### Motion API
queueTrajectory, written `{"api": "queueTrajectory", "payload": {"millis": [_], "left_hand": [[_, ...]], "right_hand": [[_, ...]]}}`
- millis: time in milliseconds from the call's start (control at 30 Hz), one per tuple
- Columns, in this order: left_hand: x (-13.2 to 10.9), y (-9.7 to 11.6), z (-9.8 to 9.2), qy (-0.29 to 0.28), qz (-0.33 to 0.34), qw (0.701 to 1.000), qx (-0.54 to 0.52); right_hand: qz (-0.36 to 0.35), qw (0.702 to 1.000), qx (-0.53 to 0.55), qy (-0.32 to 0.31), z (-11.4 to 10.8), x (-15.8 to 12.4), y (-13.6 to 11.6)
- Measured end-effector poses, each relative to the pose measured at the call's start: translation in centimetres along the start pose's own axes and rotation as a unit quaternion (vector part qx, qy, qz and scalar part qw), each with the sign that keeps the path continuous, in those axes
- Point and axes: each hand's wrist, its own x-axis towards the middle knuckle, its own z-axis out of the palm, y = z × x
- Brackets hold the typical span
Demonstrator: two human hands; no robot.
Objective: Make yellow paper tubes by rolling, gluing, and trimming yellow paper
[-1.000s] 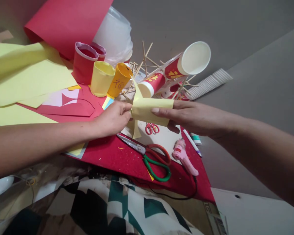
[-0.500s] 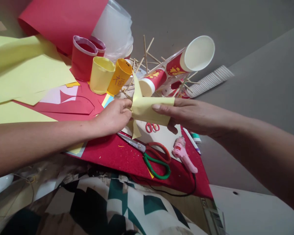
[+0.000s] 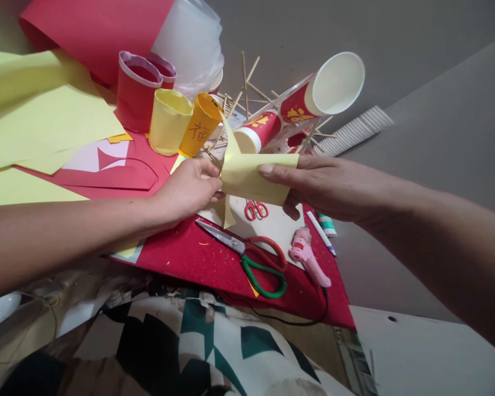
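Centre of frame: yellow paper band (image 3: pixel 251 179) held between both hands, its long axis running left to right. Left hand (image 3: pixel 190 187) pinches the left end — right hand (image 3: pixel 325 187) grips the right end, fingers laid along it — above the scissors (image 3: pixel 251 258)

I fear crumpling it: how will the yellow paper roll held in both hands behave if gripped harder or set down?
The yellow paper roll looks light and floppy: loose strips curl away at the end the left hand pinches. It probably dents easily; the right hand holds it with fingers laid flat along it. Set down sideways, it might roll.
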Motion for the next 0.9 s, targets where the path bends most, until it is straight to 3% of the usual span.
{"api": "queueTrajectory", "payload": {"millis": [133, 367, 667, 900], "left_hand": [[0.0, 0.1, -0.1, 0.012, 0.003, 1.000, -0.006], [-0.1, -0.2, -0.4, 0.011, 0.084, 0.996, 0.033], [0.4, -0.4, -0.2, -0.017, 0.036, 0.999, 0.026], [0.0, -0.3, -0.3, -0.023, 0.091, 0.995, 0.038]], "right_hand": [[-0.020, 1.000, 0.018, 0.000, -0.1, 0.3, 0.4], [-0.045, 0.998, 0.038, 0.007, -0.3, 0.1, 0.7], [-0.046, 0.998, 0.035, 0.005, -0.2, 0.5, 1.3], [-0.054, 0.996, 0.064, 0.009, -0.2, 0.3, 1.2]]}}
